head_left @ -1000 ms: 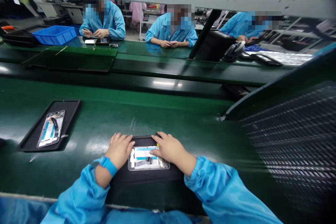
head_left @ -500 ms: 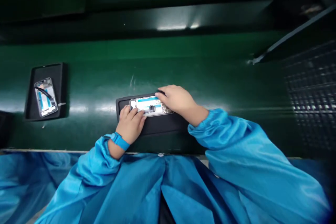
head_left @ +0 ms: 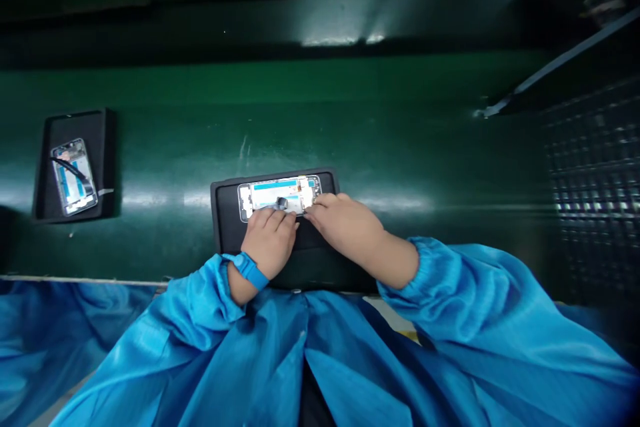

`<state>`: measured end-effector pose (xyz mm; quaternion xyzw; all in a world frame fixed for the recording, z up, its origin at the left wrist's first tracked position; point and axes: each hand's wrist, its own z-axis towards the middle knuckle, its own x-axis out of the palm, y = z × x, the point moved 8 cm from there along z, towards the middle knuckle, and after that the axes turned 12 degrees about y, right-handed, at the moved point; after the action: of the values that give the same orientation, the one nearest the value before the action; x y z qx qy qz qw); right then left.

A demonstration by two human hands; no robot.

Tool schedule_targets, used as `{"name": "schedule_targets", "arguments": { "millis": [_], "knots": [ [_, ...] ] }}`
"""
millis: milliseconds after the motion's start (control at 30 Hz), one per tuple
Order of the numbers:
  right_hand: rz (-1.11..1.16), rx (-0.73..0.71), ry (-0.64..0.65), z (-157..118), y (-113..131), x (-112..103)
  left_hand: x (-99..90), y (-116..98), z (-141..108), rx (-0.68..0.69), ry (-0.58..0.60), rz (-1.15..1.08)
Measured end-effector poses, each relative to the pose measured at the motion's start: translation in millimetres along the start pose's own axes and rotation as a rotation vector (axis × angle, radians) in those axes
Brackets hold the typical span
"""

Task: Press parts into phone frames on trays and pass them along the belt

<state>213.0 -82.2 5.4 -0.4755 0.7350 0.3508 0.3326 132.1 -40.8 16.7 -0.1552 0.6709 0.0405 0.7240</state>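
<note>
The left hand (head_left: 269,242) and right hand (head_left: 343,227) rested with curled fingers on the lower edge of an open phone frame (head_left: 279,195), grip unclear, inside a black tray (head_left: 229,227) on a green workbench (head_left: 350,127); no printing was legible.

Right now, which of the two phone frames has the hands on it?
The centre one: left hand and right hand rest on it. The other frame, far left, is untouched.

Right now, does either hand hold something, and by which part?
The left hand and right hand rest fingertips on the lower edge of the phone frame, which lies in its tray. Whether either hand truly grips it cannot be told.
</note>
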Motion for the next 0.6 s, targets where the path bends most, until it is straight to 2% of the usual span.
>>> {"name": "schedule_targets", "arguments": {
  "millis": [133,233,333,433,500,600],
  "knots": [
    [0.215,-0.046,-0.027,-5.9,-5.6,-2.9,0.2,-7.4,1.2,0.043,-0.026,-0.029],
    [0.587,-0.029,0.084,-6.5,-12.6,5.0,-2.4,-10.7,-0.1,0.123,-0.076,-0.102],
    [1.063,0.117,0.227,-5.2,-18.8,28.0,-5.5,-8.6,-1.7,0.142,-0.131,-0.143],
    [1.47,0.272,0.266,-4.8,-19.2,50.6,-7.2,-6.8,0.2,0.089,-0.172,-0.09],
    [1.633,0.319,0.165,-3.4,-23.6,53.6,-7.4,-8.1,3.8,0.061,-0.19,-0.052],
    [1.813,0.346,-0.109,-3.1,-40.3,45.5,-5.6,-10.6,10.6,0.03,-0.199,-0.005]
  ]
}}
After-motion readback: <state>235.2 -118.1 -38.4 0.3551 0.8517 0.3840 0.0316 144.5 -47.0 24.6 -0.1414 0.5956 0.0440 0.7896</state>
